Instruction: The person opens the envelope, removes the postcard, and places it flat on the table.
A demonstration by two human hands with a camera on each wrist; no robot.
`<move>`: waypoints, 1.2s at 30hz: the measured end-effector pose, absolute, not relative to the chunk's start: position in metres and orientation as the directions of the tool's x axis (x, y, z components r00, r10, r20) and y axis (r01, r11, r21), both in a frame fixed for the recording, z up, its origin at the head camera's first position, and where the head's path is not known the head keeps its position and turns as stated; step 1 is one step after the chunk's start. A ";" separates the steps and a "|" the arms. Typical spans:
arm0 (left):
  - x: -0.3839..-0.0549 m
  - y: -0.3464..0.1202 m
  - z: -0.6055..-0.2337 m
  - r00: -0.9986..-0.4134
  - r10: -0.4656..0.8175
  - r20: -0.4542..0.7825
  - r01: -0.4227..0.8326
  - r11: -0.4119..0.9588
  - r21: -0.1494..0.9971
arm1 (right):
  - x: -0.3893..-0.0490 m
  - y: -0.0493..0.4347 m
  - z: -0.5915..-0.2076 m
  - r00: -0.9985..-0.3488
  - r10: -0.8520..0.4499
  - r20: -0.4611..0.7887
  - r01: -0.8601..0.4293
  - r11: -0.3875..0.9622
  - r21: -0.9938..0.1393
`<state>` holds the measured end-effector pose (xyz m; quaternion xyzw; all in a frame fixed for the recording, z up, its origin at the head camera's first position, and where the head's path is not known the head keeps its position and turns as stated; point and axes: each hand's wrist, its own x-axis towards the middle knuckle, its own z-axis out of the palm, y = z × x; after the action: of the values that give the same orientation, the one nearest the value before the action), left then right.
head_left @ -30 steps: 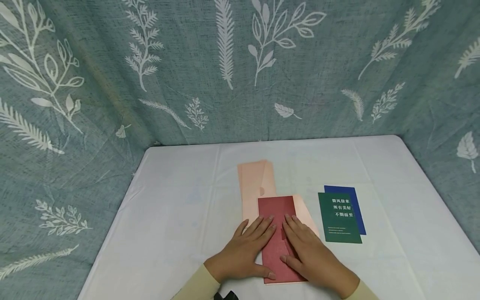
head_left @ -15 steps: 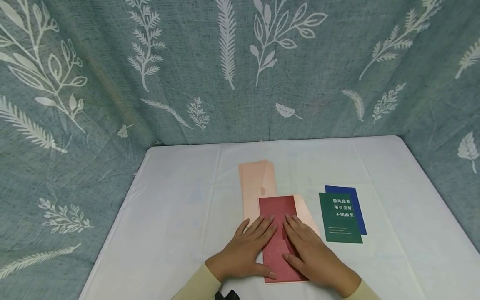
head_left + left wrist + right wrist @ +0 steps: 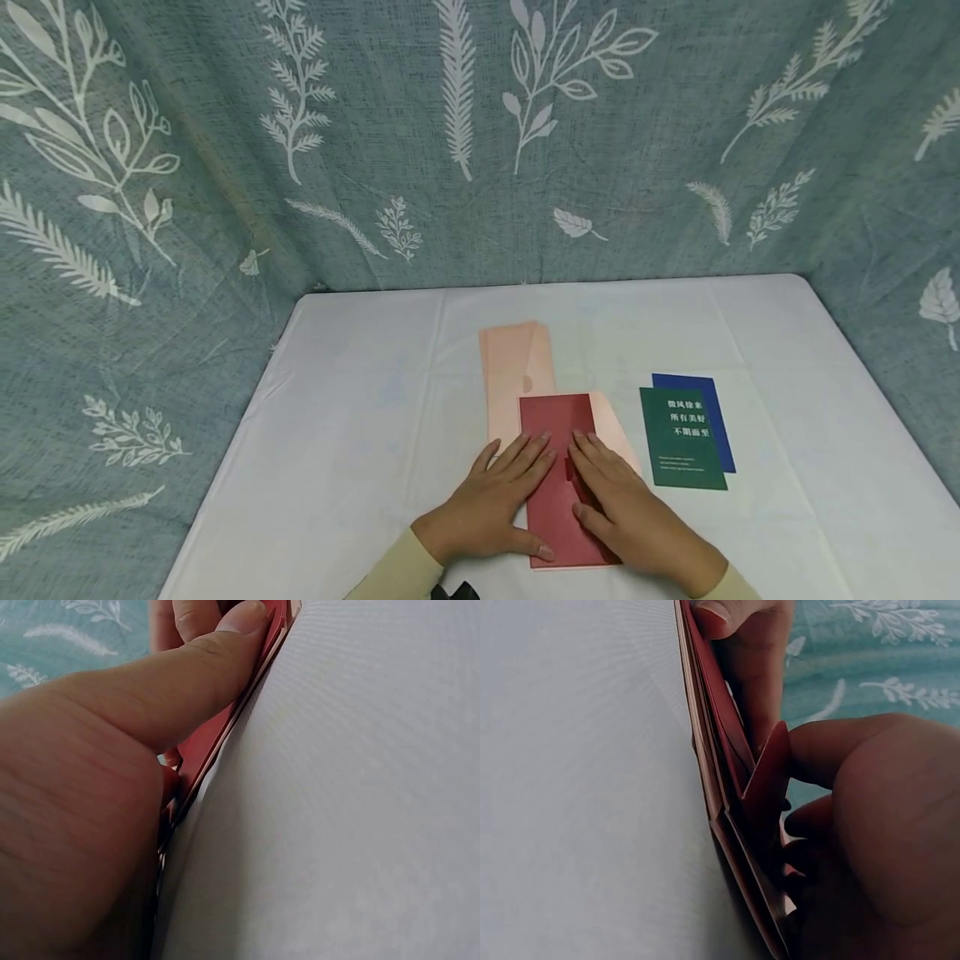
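A red envelope lies lengthwise before me, on top of a pale pink envelope whose pointed flap sticks out at the right. My left hand rests flat on its left half, fingers spread and thumb near the bottom edge. On the right side, my right hand lies with straight fingers over the red envelope's side flap. That flap stands partly raised in the right wrist view, with the right thumb against it. The left wrist view shows the left thumb on the red paper.
More pink envelopes lie just behind, partly under the red one. To the right, a green card with white writing overlaps a blue card. A small black object shows at the bottom edge. A leaf-patterned curtain surrounds the white table.
My right thumb has slid slightly to the right, off the middle of the red envelope. My left hand stays in place. The head view has shifted a little.
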<state>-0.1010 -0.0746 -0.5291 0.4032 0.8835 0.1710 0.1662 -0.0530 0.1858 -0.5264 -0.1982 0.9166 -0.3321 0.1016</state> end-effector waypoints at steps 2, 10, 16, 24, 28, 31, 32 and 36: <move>-0.101 -0.075 -0.530 -0.619 0.770 -0.157 0.656 0.616 0.436 | -0.053 0.187 -0.526 -0.902 -0.429 -0.057 -0.287 0.691 -0.663; -0.102 -0.076 -0.531 -0.615 0.773 -0.157 0.661 0.613 0.433 | -0.054 0.194 -0.525 -0.905 -0.424 -0.041 -0.269 0.644 -0.716; -0.102 -0.076 -0.530 -0.608 0.778 -0.156 0.659 0.605 0.446 | -0.052 0.199 -0.525 -0.907 -0.421 -0.021 -0.274 0.627 -0.729; -0.101 -0.076 -0.528 -0.613 0.777 -0.144 0.667 0.607 0.433 | -0.050 0.202 -0.522 -0.924 -0.382 0.022 -0.287 0.652 -0.702; -0.101 -0.076 -0.528 -0.615 0.775 -0.145 0.668 0.610 0.427 | -0.050 0.204 -0.519 -0.938 -0.343 0.056 -0.289 0.679 -0.675; -0.100 -0.076 -0.528 -0.616 0.775 -0.141 0.667 0.609 0.430 | -0.051 0.207 -0.517 -0.946 -0.315 0.074 -0.284 0.698 -0.658; -0.100 -0.076 -0.528 -0.616 0.775 -0.140 0.666 0.608 0.433 | -0.051 0.207 -0.516 -0.950 -0.304 0.073 -0.276 0.706 -0.652; -0.100 -0.076 -0.529 -0.618 0.775 -0.134 0.666 0.606 0.436 | -0.052 0.210 -0.514 -0.960 -0.268 0.086 -0.263 0.750 -0.607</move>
<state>-0.1005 -0.0763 -0.5288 0.4083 0.8822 0.1746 0.1565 -0.0519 0.2097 -0.5145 -0.1420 0.9353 -0.3240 0.0032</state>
